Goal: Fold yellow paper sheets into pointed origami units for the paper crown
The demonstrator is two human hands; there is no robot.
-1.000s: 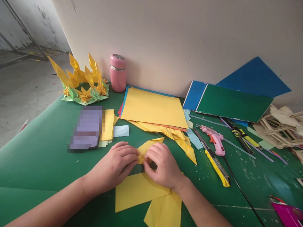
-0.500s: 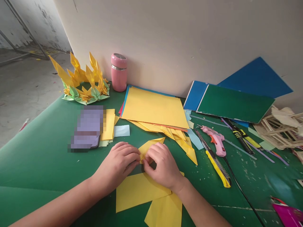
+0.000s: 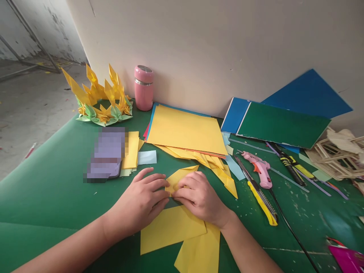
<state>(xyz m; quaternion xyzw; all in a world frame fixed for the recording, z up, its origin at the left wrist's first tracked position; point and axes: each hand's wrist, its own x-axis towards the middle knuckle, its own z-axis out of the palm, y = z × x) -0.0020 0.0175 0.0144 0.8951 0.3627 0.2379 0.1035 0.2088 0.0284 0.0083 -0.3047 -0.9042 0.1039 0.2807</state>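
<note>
A small folded yellow paper (image 3: 179, 176) lies on the green table between my hands, its pointed tip reaching up to the right. My left hand (image 3: 143, 197) touches its left edge, with the fingertips on the paper and the forefinger slightly raised. My right hand (image 3: 199, 195) has its fingers pressed together on the paper's lower right part, covering some of it. Just below my hands lie a yellow sheet (image 3: 170, 231) and another yellow sheet (image 3: 199, 254), partly overlapping.
Beyond my hands lies a yellow paper stack (image 3: 186, 129) over folded yellow pieces (image 3: 224, 176). A phone (image 3: 106, 153), paper crown (image 3: 104, 110) and pink bottle (image 3: 143, 91) stand left. Rightward are a yellow cutter (image 3: 263, 204), pink glue gun (image 3: 261, 170) and boards (image 3: 284, 123).
My left forefinger has lifted and spread a little. My right fingers have flattened and closed together over the folded paper. The view has shifted very slightly.
</note>
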